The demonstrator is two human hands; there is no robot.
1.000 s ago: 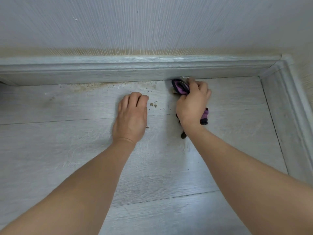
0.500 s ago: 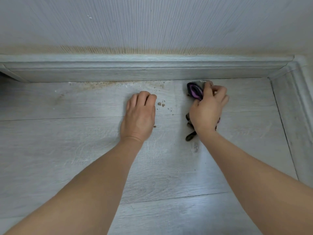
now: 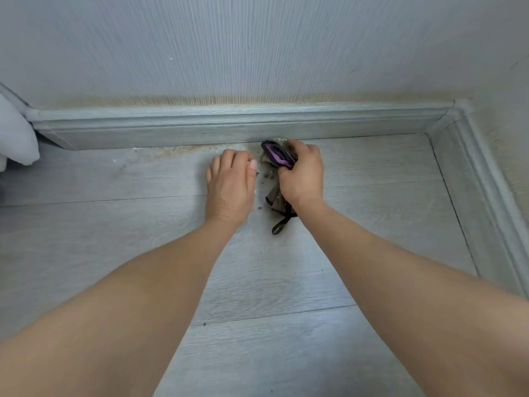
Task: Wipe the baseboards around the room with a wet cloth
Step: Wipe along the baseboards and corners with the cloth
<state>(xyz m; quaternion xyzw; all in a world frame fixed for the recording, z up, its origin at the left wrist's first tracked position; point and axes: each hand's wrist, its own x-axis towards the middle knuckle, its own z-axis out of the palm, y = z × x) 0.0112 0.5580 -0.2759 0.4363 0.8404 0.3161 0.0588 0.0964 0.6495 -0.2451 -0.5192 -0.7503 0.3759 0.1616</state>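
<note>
Right hand (image 3: 302, 174) had fingers curled tight on a bunched dark cloth with purple trim (image 3: 277, 153), pressed at the foot of the grey moulded baseboard (image 3: 200, 124), centre frame, cloth tail trailing down the pale laminate floor (image 3: 114, 253). Left hand (image 3: 230, 184) lay flat on the floor just beside it, fingers together, holding nothing. Brown grit (image 3: 183, 149) lined the floor-baseboard seam left of centre. Risks, as I judged them: cloth rode the floor instead of the baseboard face, so grit would smear; the loaded cloth would redeposit dirt; the corner moulding (image 3: 455, 110) at upper right could get skipped.
</note>
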